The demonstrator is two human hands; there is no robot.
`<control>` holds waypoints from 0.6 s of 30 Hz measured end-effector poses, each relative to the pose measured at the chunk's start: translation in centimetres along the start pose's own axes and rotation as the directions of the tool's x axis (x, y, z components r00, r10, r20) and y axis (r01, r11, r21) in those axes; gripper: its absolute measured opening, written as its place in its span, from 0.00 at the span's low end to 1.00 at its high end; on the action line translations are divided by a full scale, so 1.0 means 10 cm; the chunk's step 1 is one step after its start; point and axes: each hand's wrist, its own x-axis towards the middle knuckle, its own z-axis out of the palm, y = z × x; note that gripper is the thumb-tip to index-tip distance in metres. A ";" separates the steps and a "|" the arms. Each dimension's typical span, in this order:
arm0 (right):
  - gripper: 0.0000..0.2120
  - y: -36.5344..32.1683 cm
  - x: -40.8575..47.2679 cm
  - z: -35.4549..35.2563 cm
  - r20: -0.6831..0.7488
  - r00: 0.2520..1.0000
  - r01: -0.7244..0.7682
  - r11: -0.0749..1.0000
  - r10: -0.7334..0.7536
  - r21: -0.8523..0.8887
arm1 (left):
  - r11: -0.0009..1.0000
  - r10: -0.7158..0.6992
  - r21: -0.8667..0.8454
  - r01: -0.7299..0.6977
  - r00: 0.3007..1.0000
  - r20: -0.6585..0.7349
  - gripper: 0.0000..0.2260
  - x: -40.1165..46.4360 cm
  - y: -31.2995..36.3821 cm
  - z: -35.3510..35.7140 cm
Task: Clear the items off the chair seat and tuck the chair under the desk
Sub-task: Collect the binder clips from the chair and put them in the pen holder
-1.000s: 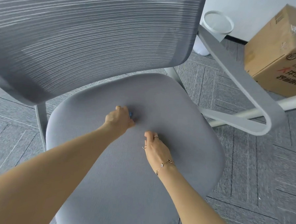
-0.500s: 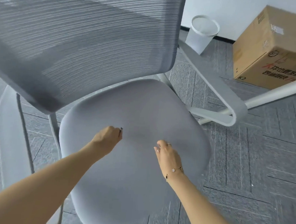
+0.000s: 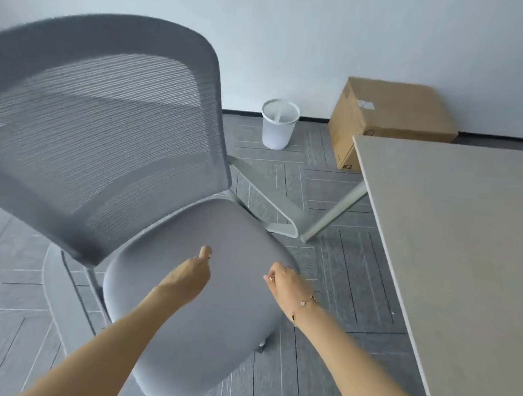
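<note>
Desk [image 3: 463,253] cut off right; left hand [image 3: 189,274] contents too small

bright, even, cool daylight throughout, slightly washed out. soft glare across the pale matte wall [image 3: 353,36], fading darker toward the upper corners. faint sheen on the beige rectangular desk top [image 3: 463,253]. pale streak of light across the grey mesh chair back [image 3: 100,122], with moiré rippling in the weave. only a soft, diffuse shadow under the grey padded chair seat [image 3: 217,331] on the grey patterned carpet floor [image 3: 341,277]. marked wide-angle bending at the edges, straight lines bowed. mild motion smear and soft focus overall; fine detail of both hands lost.
</note>
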 end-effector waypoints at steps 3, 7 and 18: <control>0.13 0.18 -0.32 -0.34 0.003 1.000 -0.015 1.000 0.015 0.000 | 0.994 0.105 0.039 -0.103 0.993 -0.048 0.07 -0.25 0.38 -0.06; 0.14 0.45 -0.76 -0.74 0.027 0.998 -0.048 0.999 0.049 -0.024 | 0.965 0.224 0.145 -0.218 0.974 -0.032 0.08 -0.58 0.92 0.00; 0.11 1.75 -2.08 -1.43 -0.041 0.982 -0.186 0.983 0.186 0.006 | 0.845 0.427 0.332 -0.420 0.903 0.056 0.20 -1.41 2.55 0.86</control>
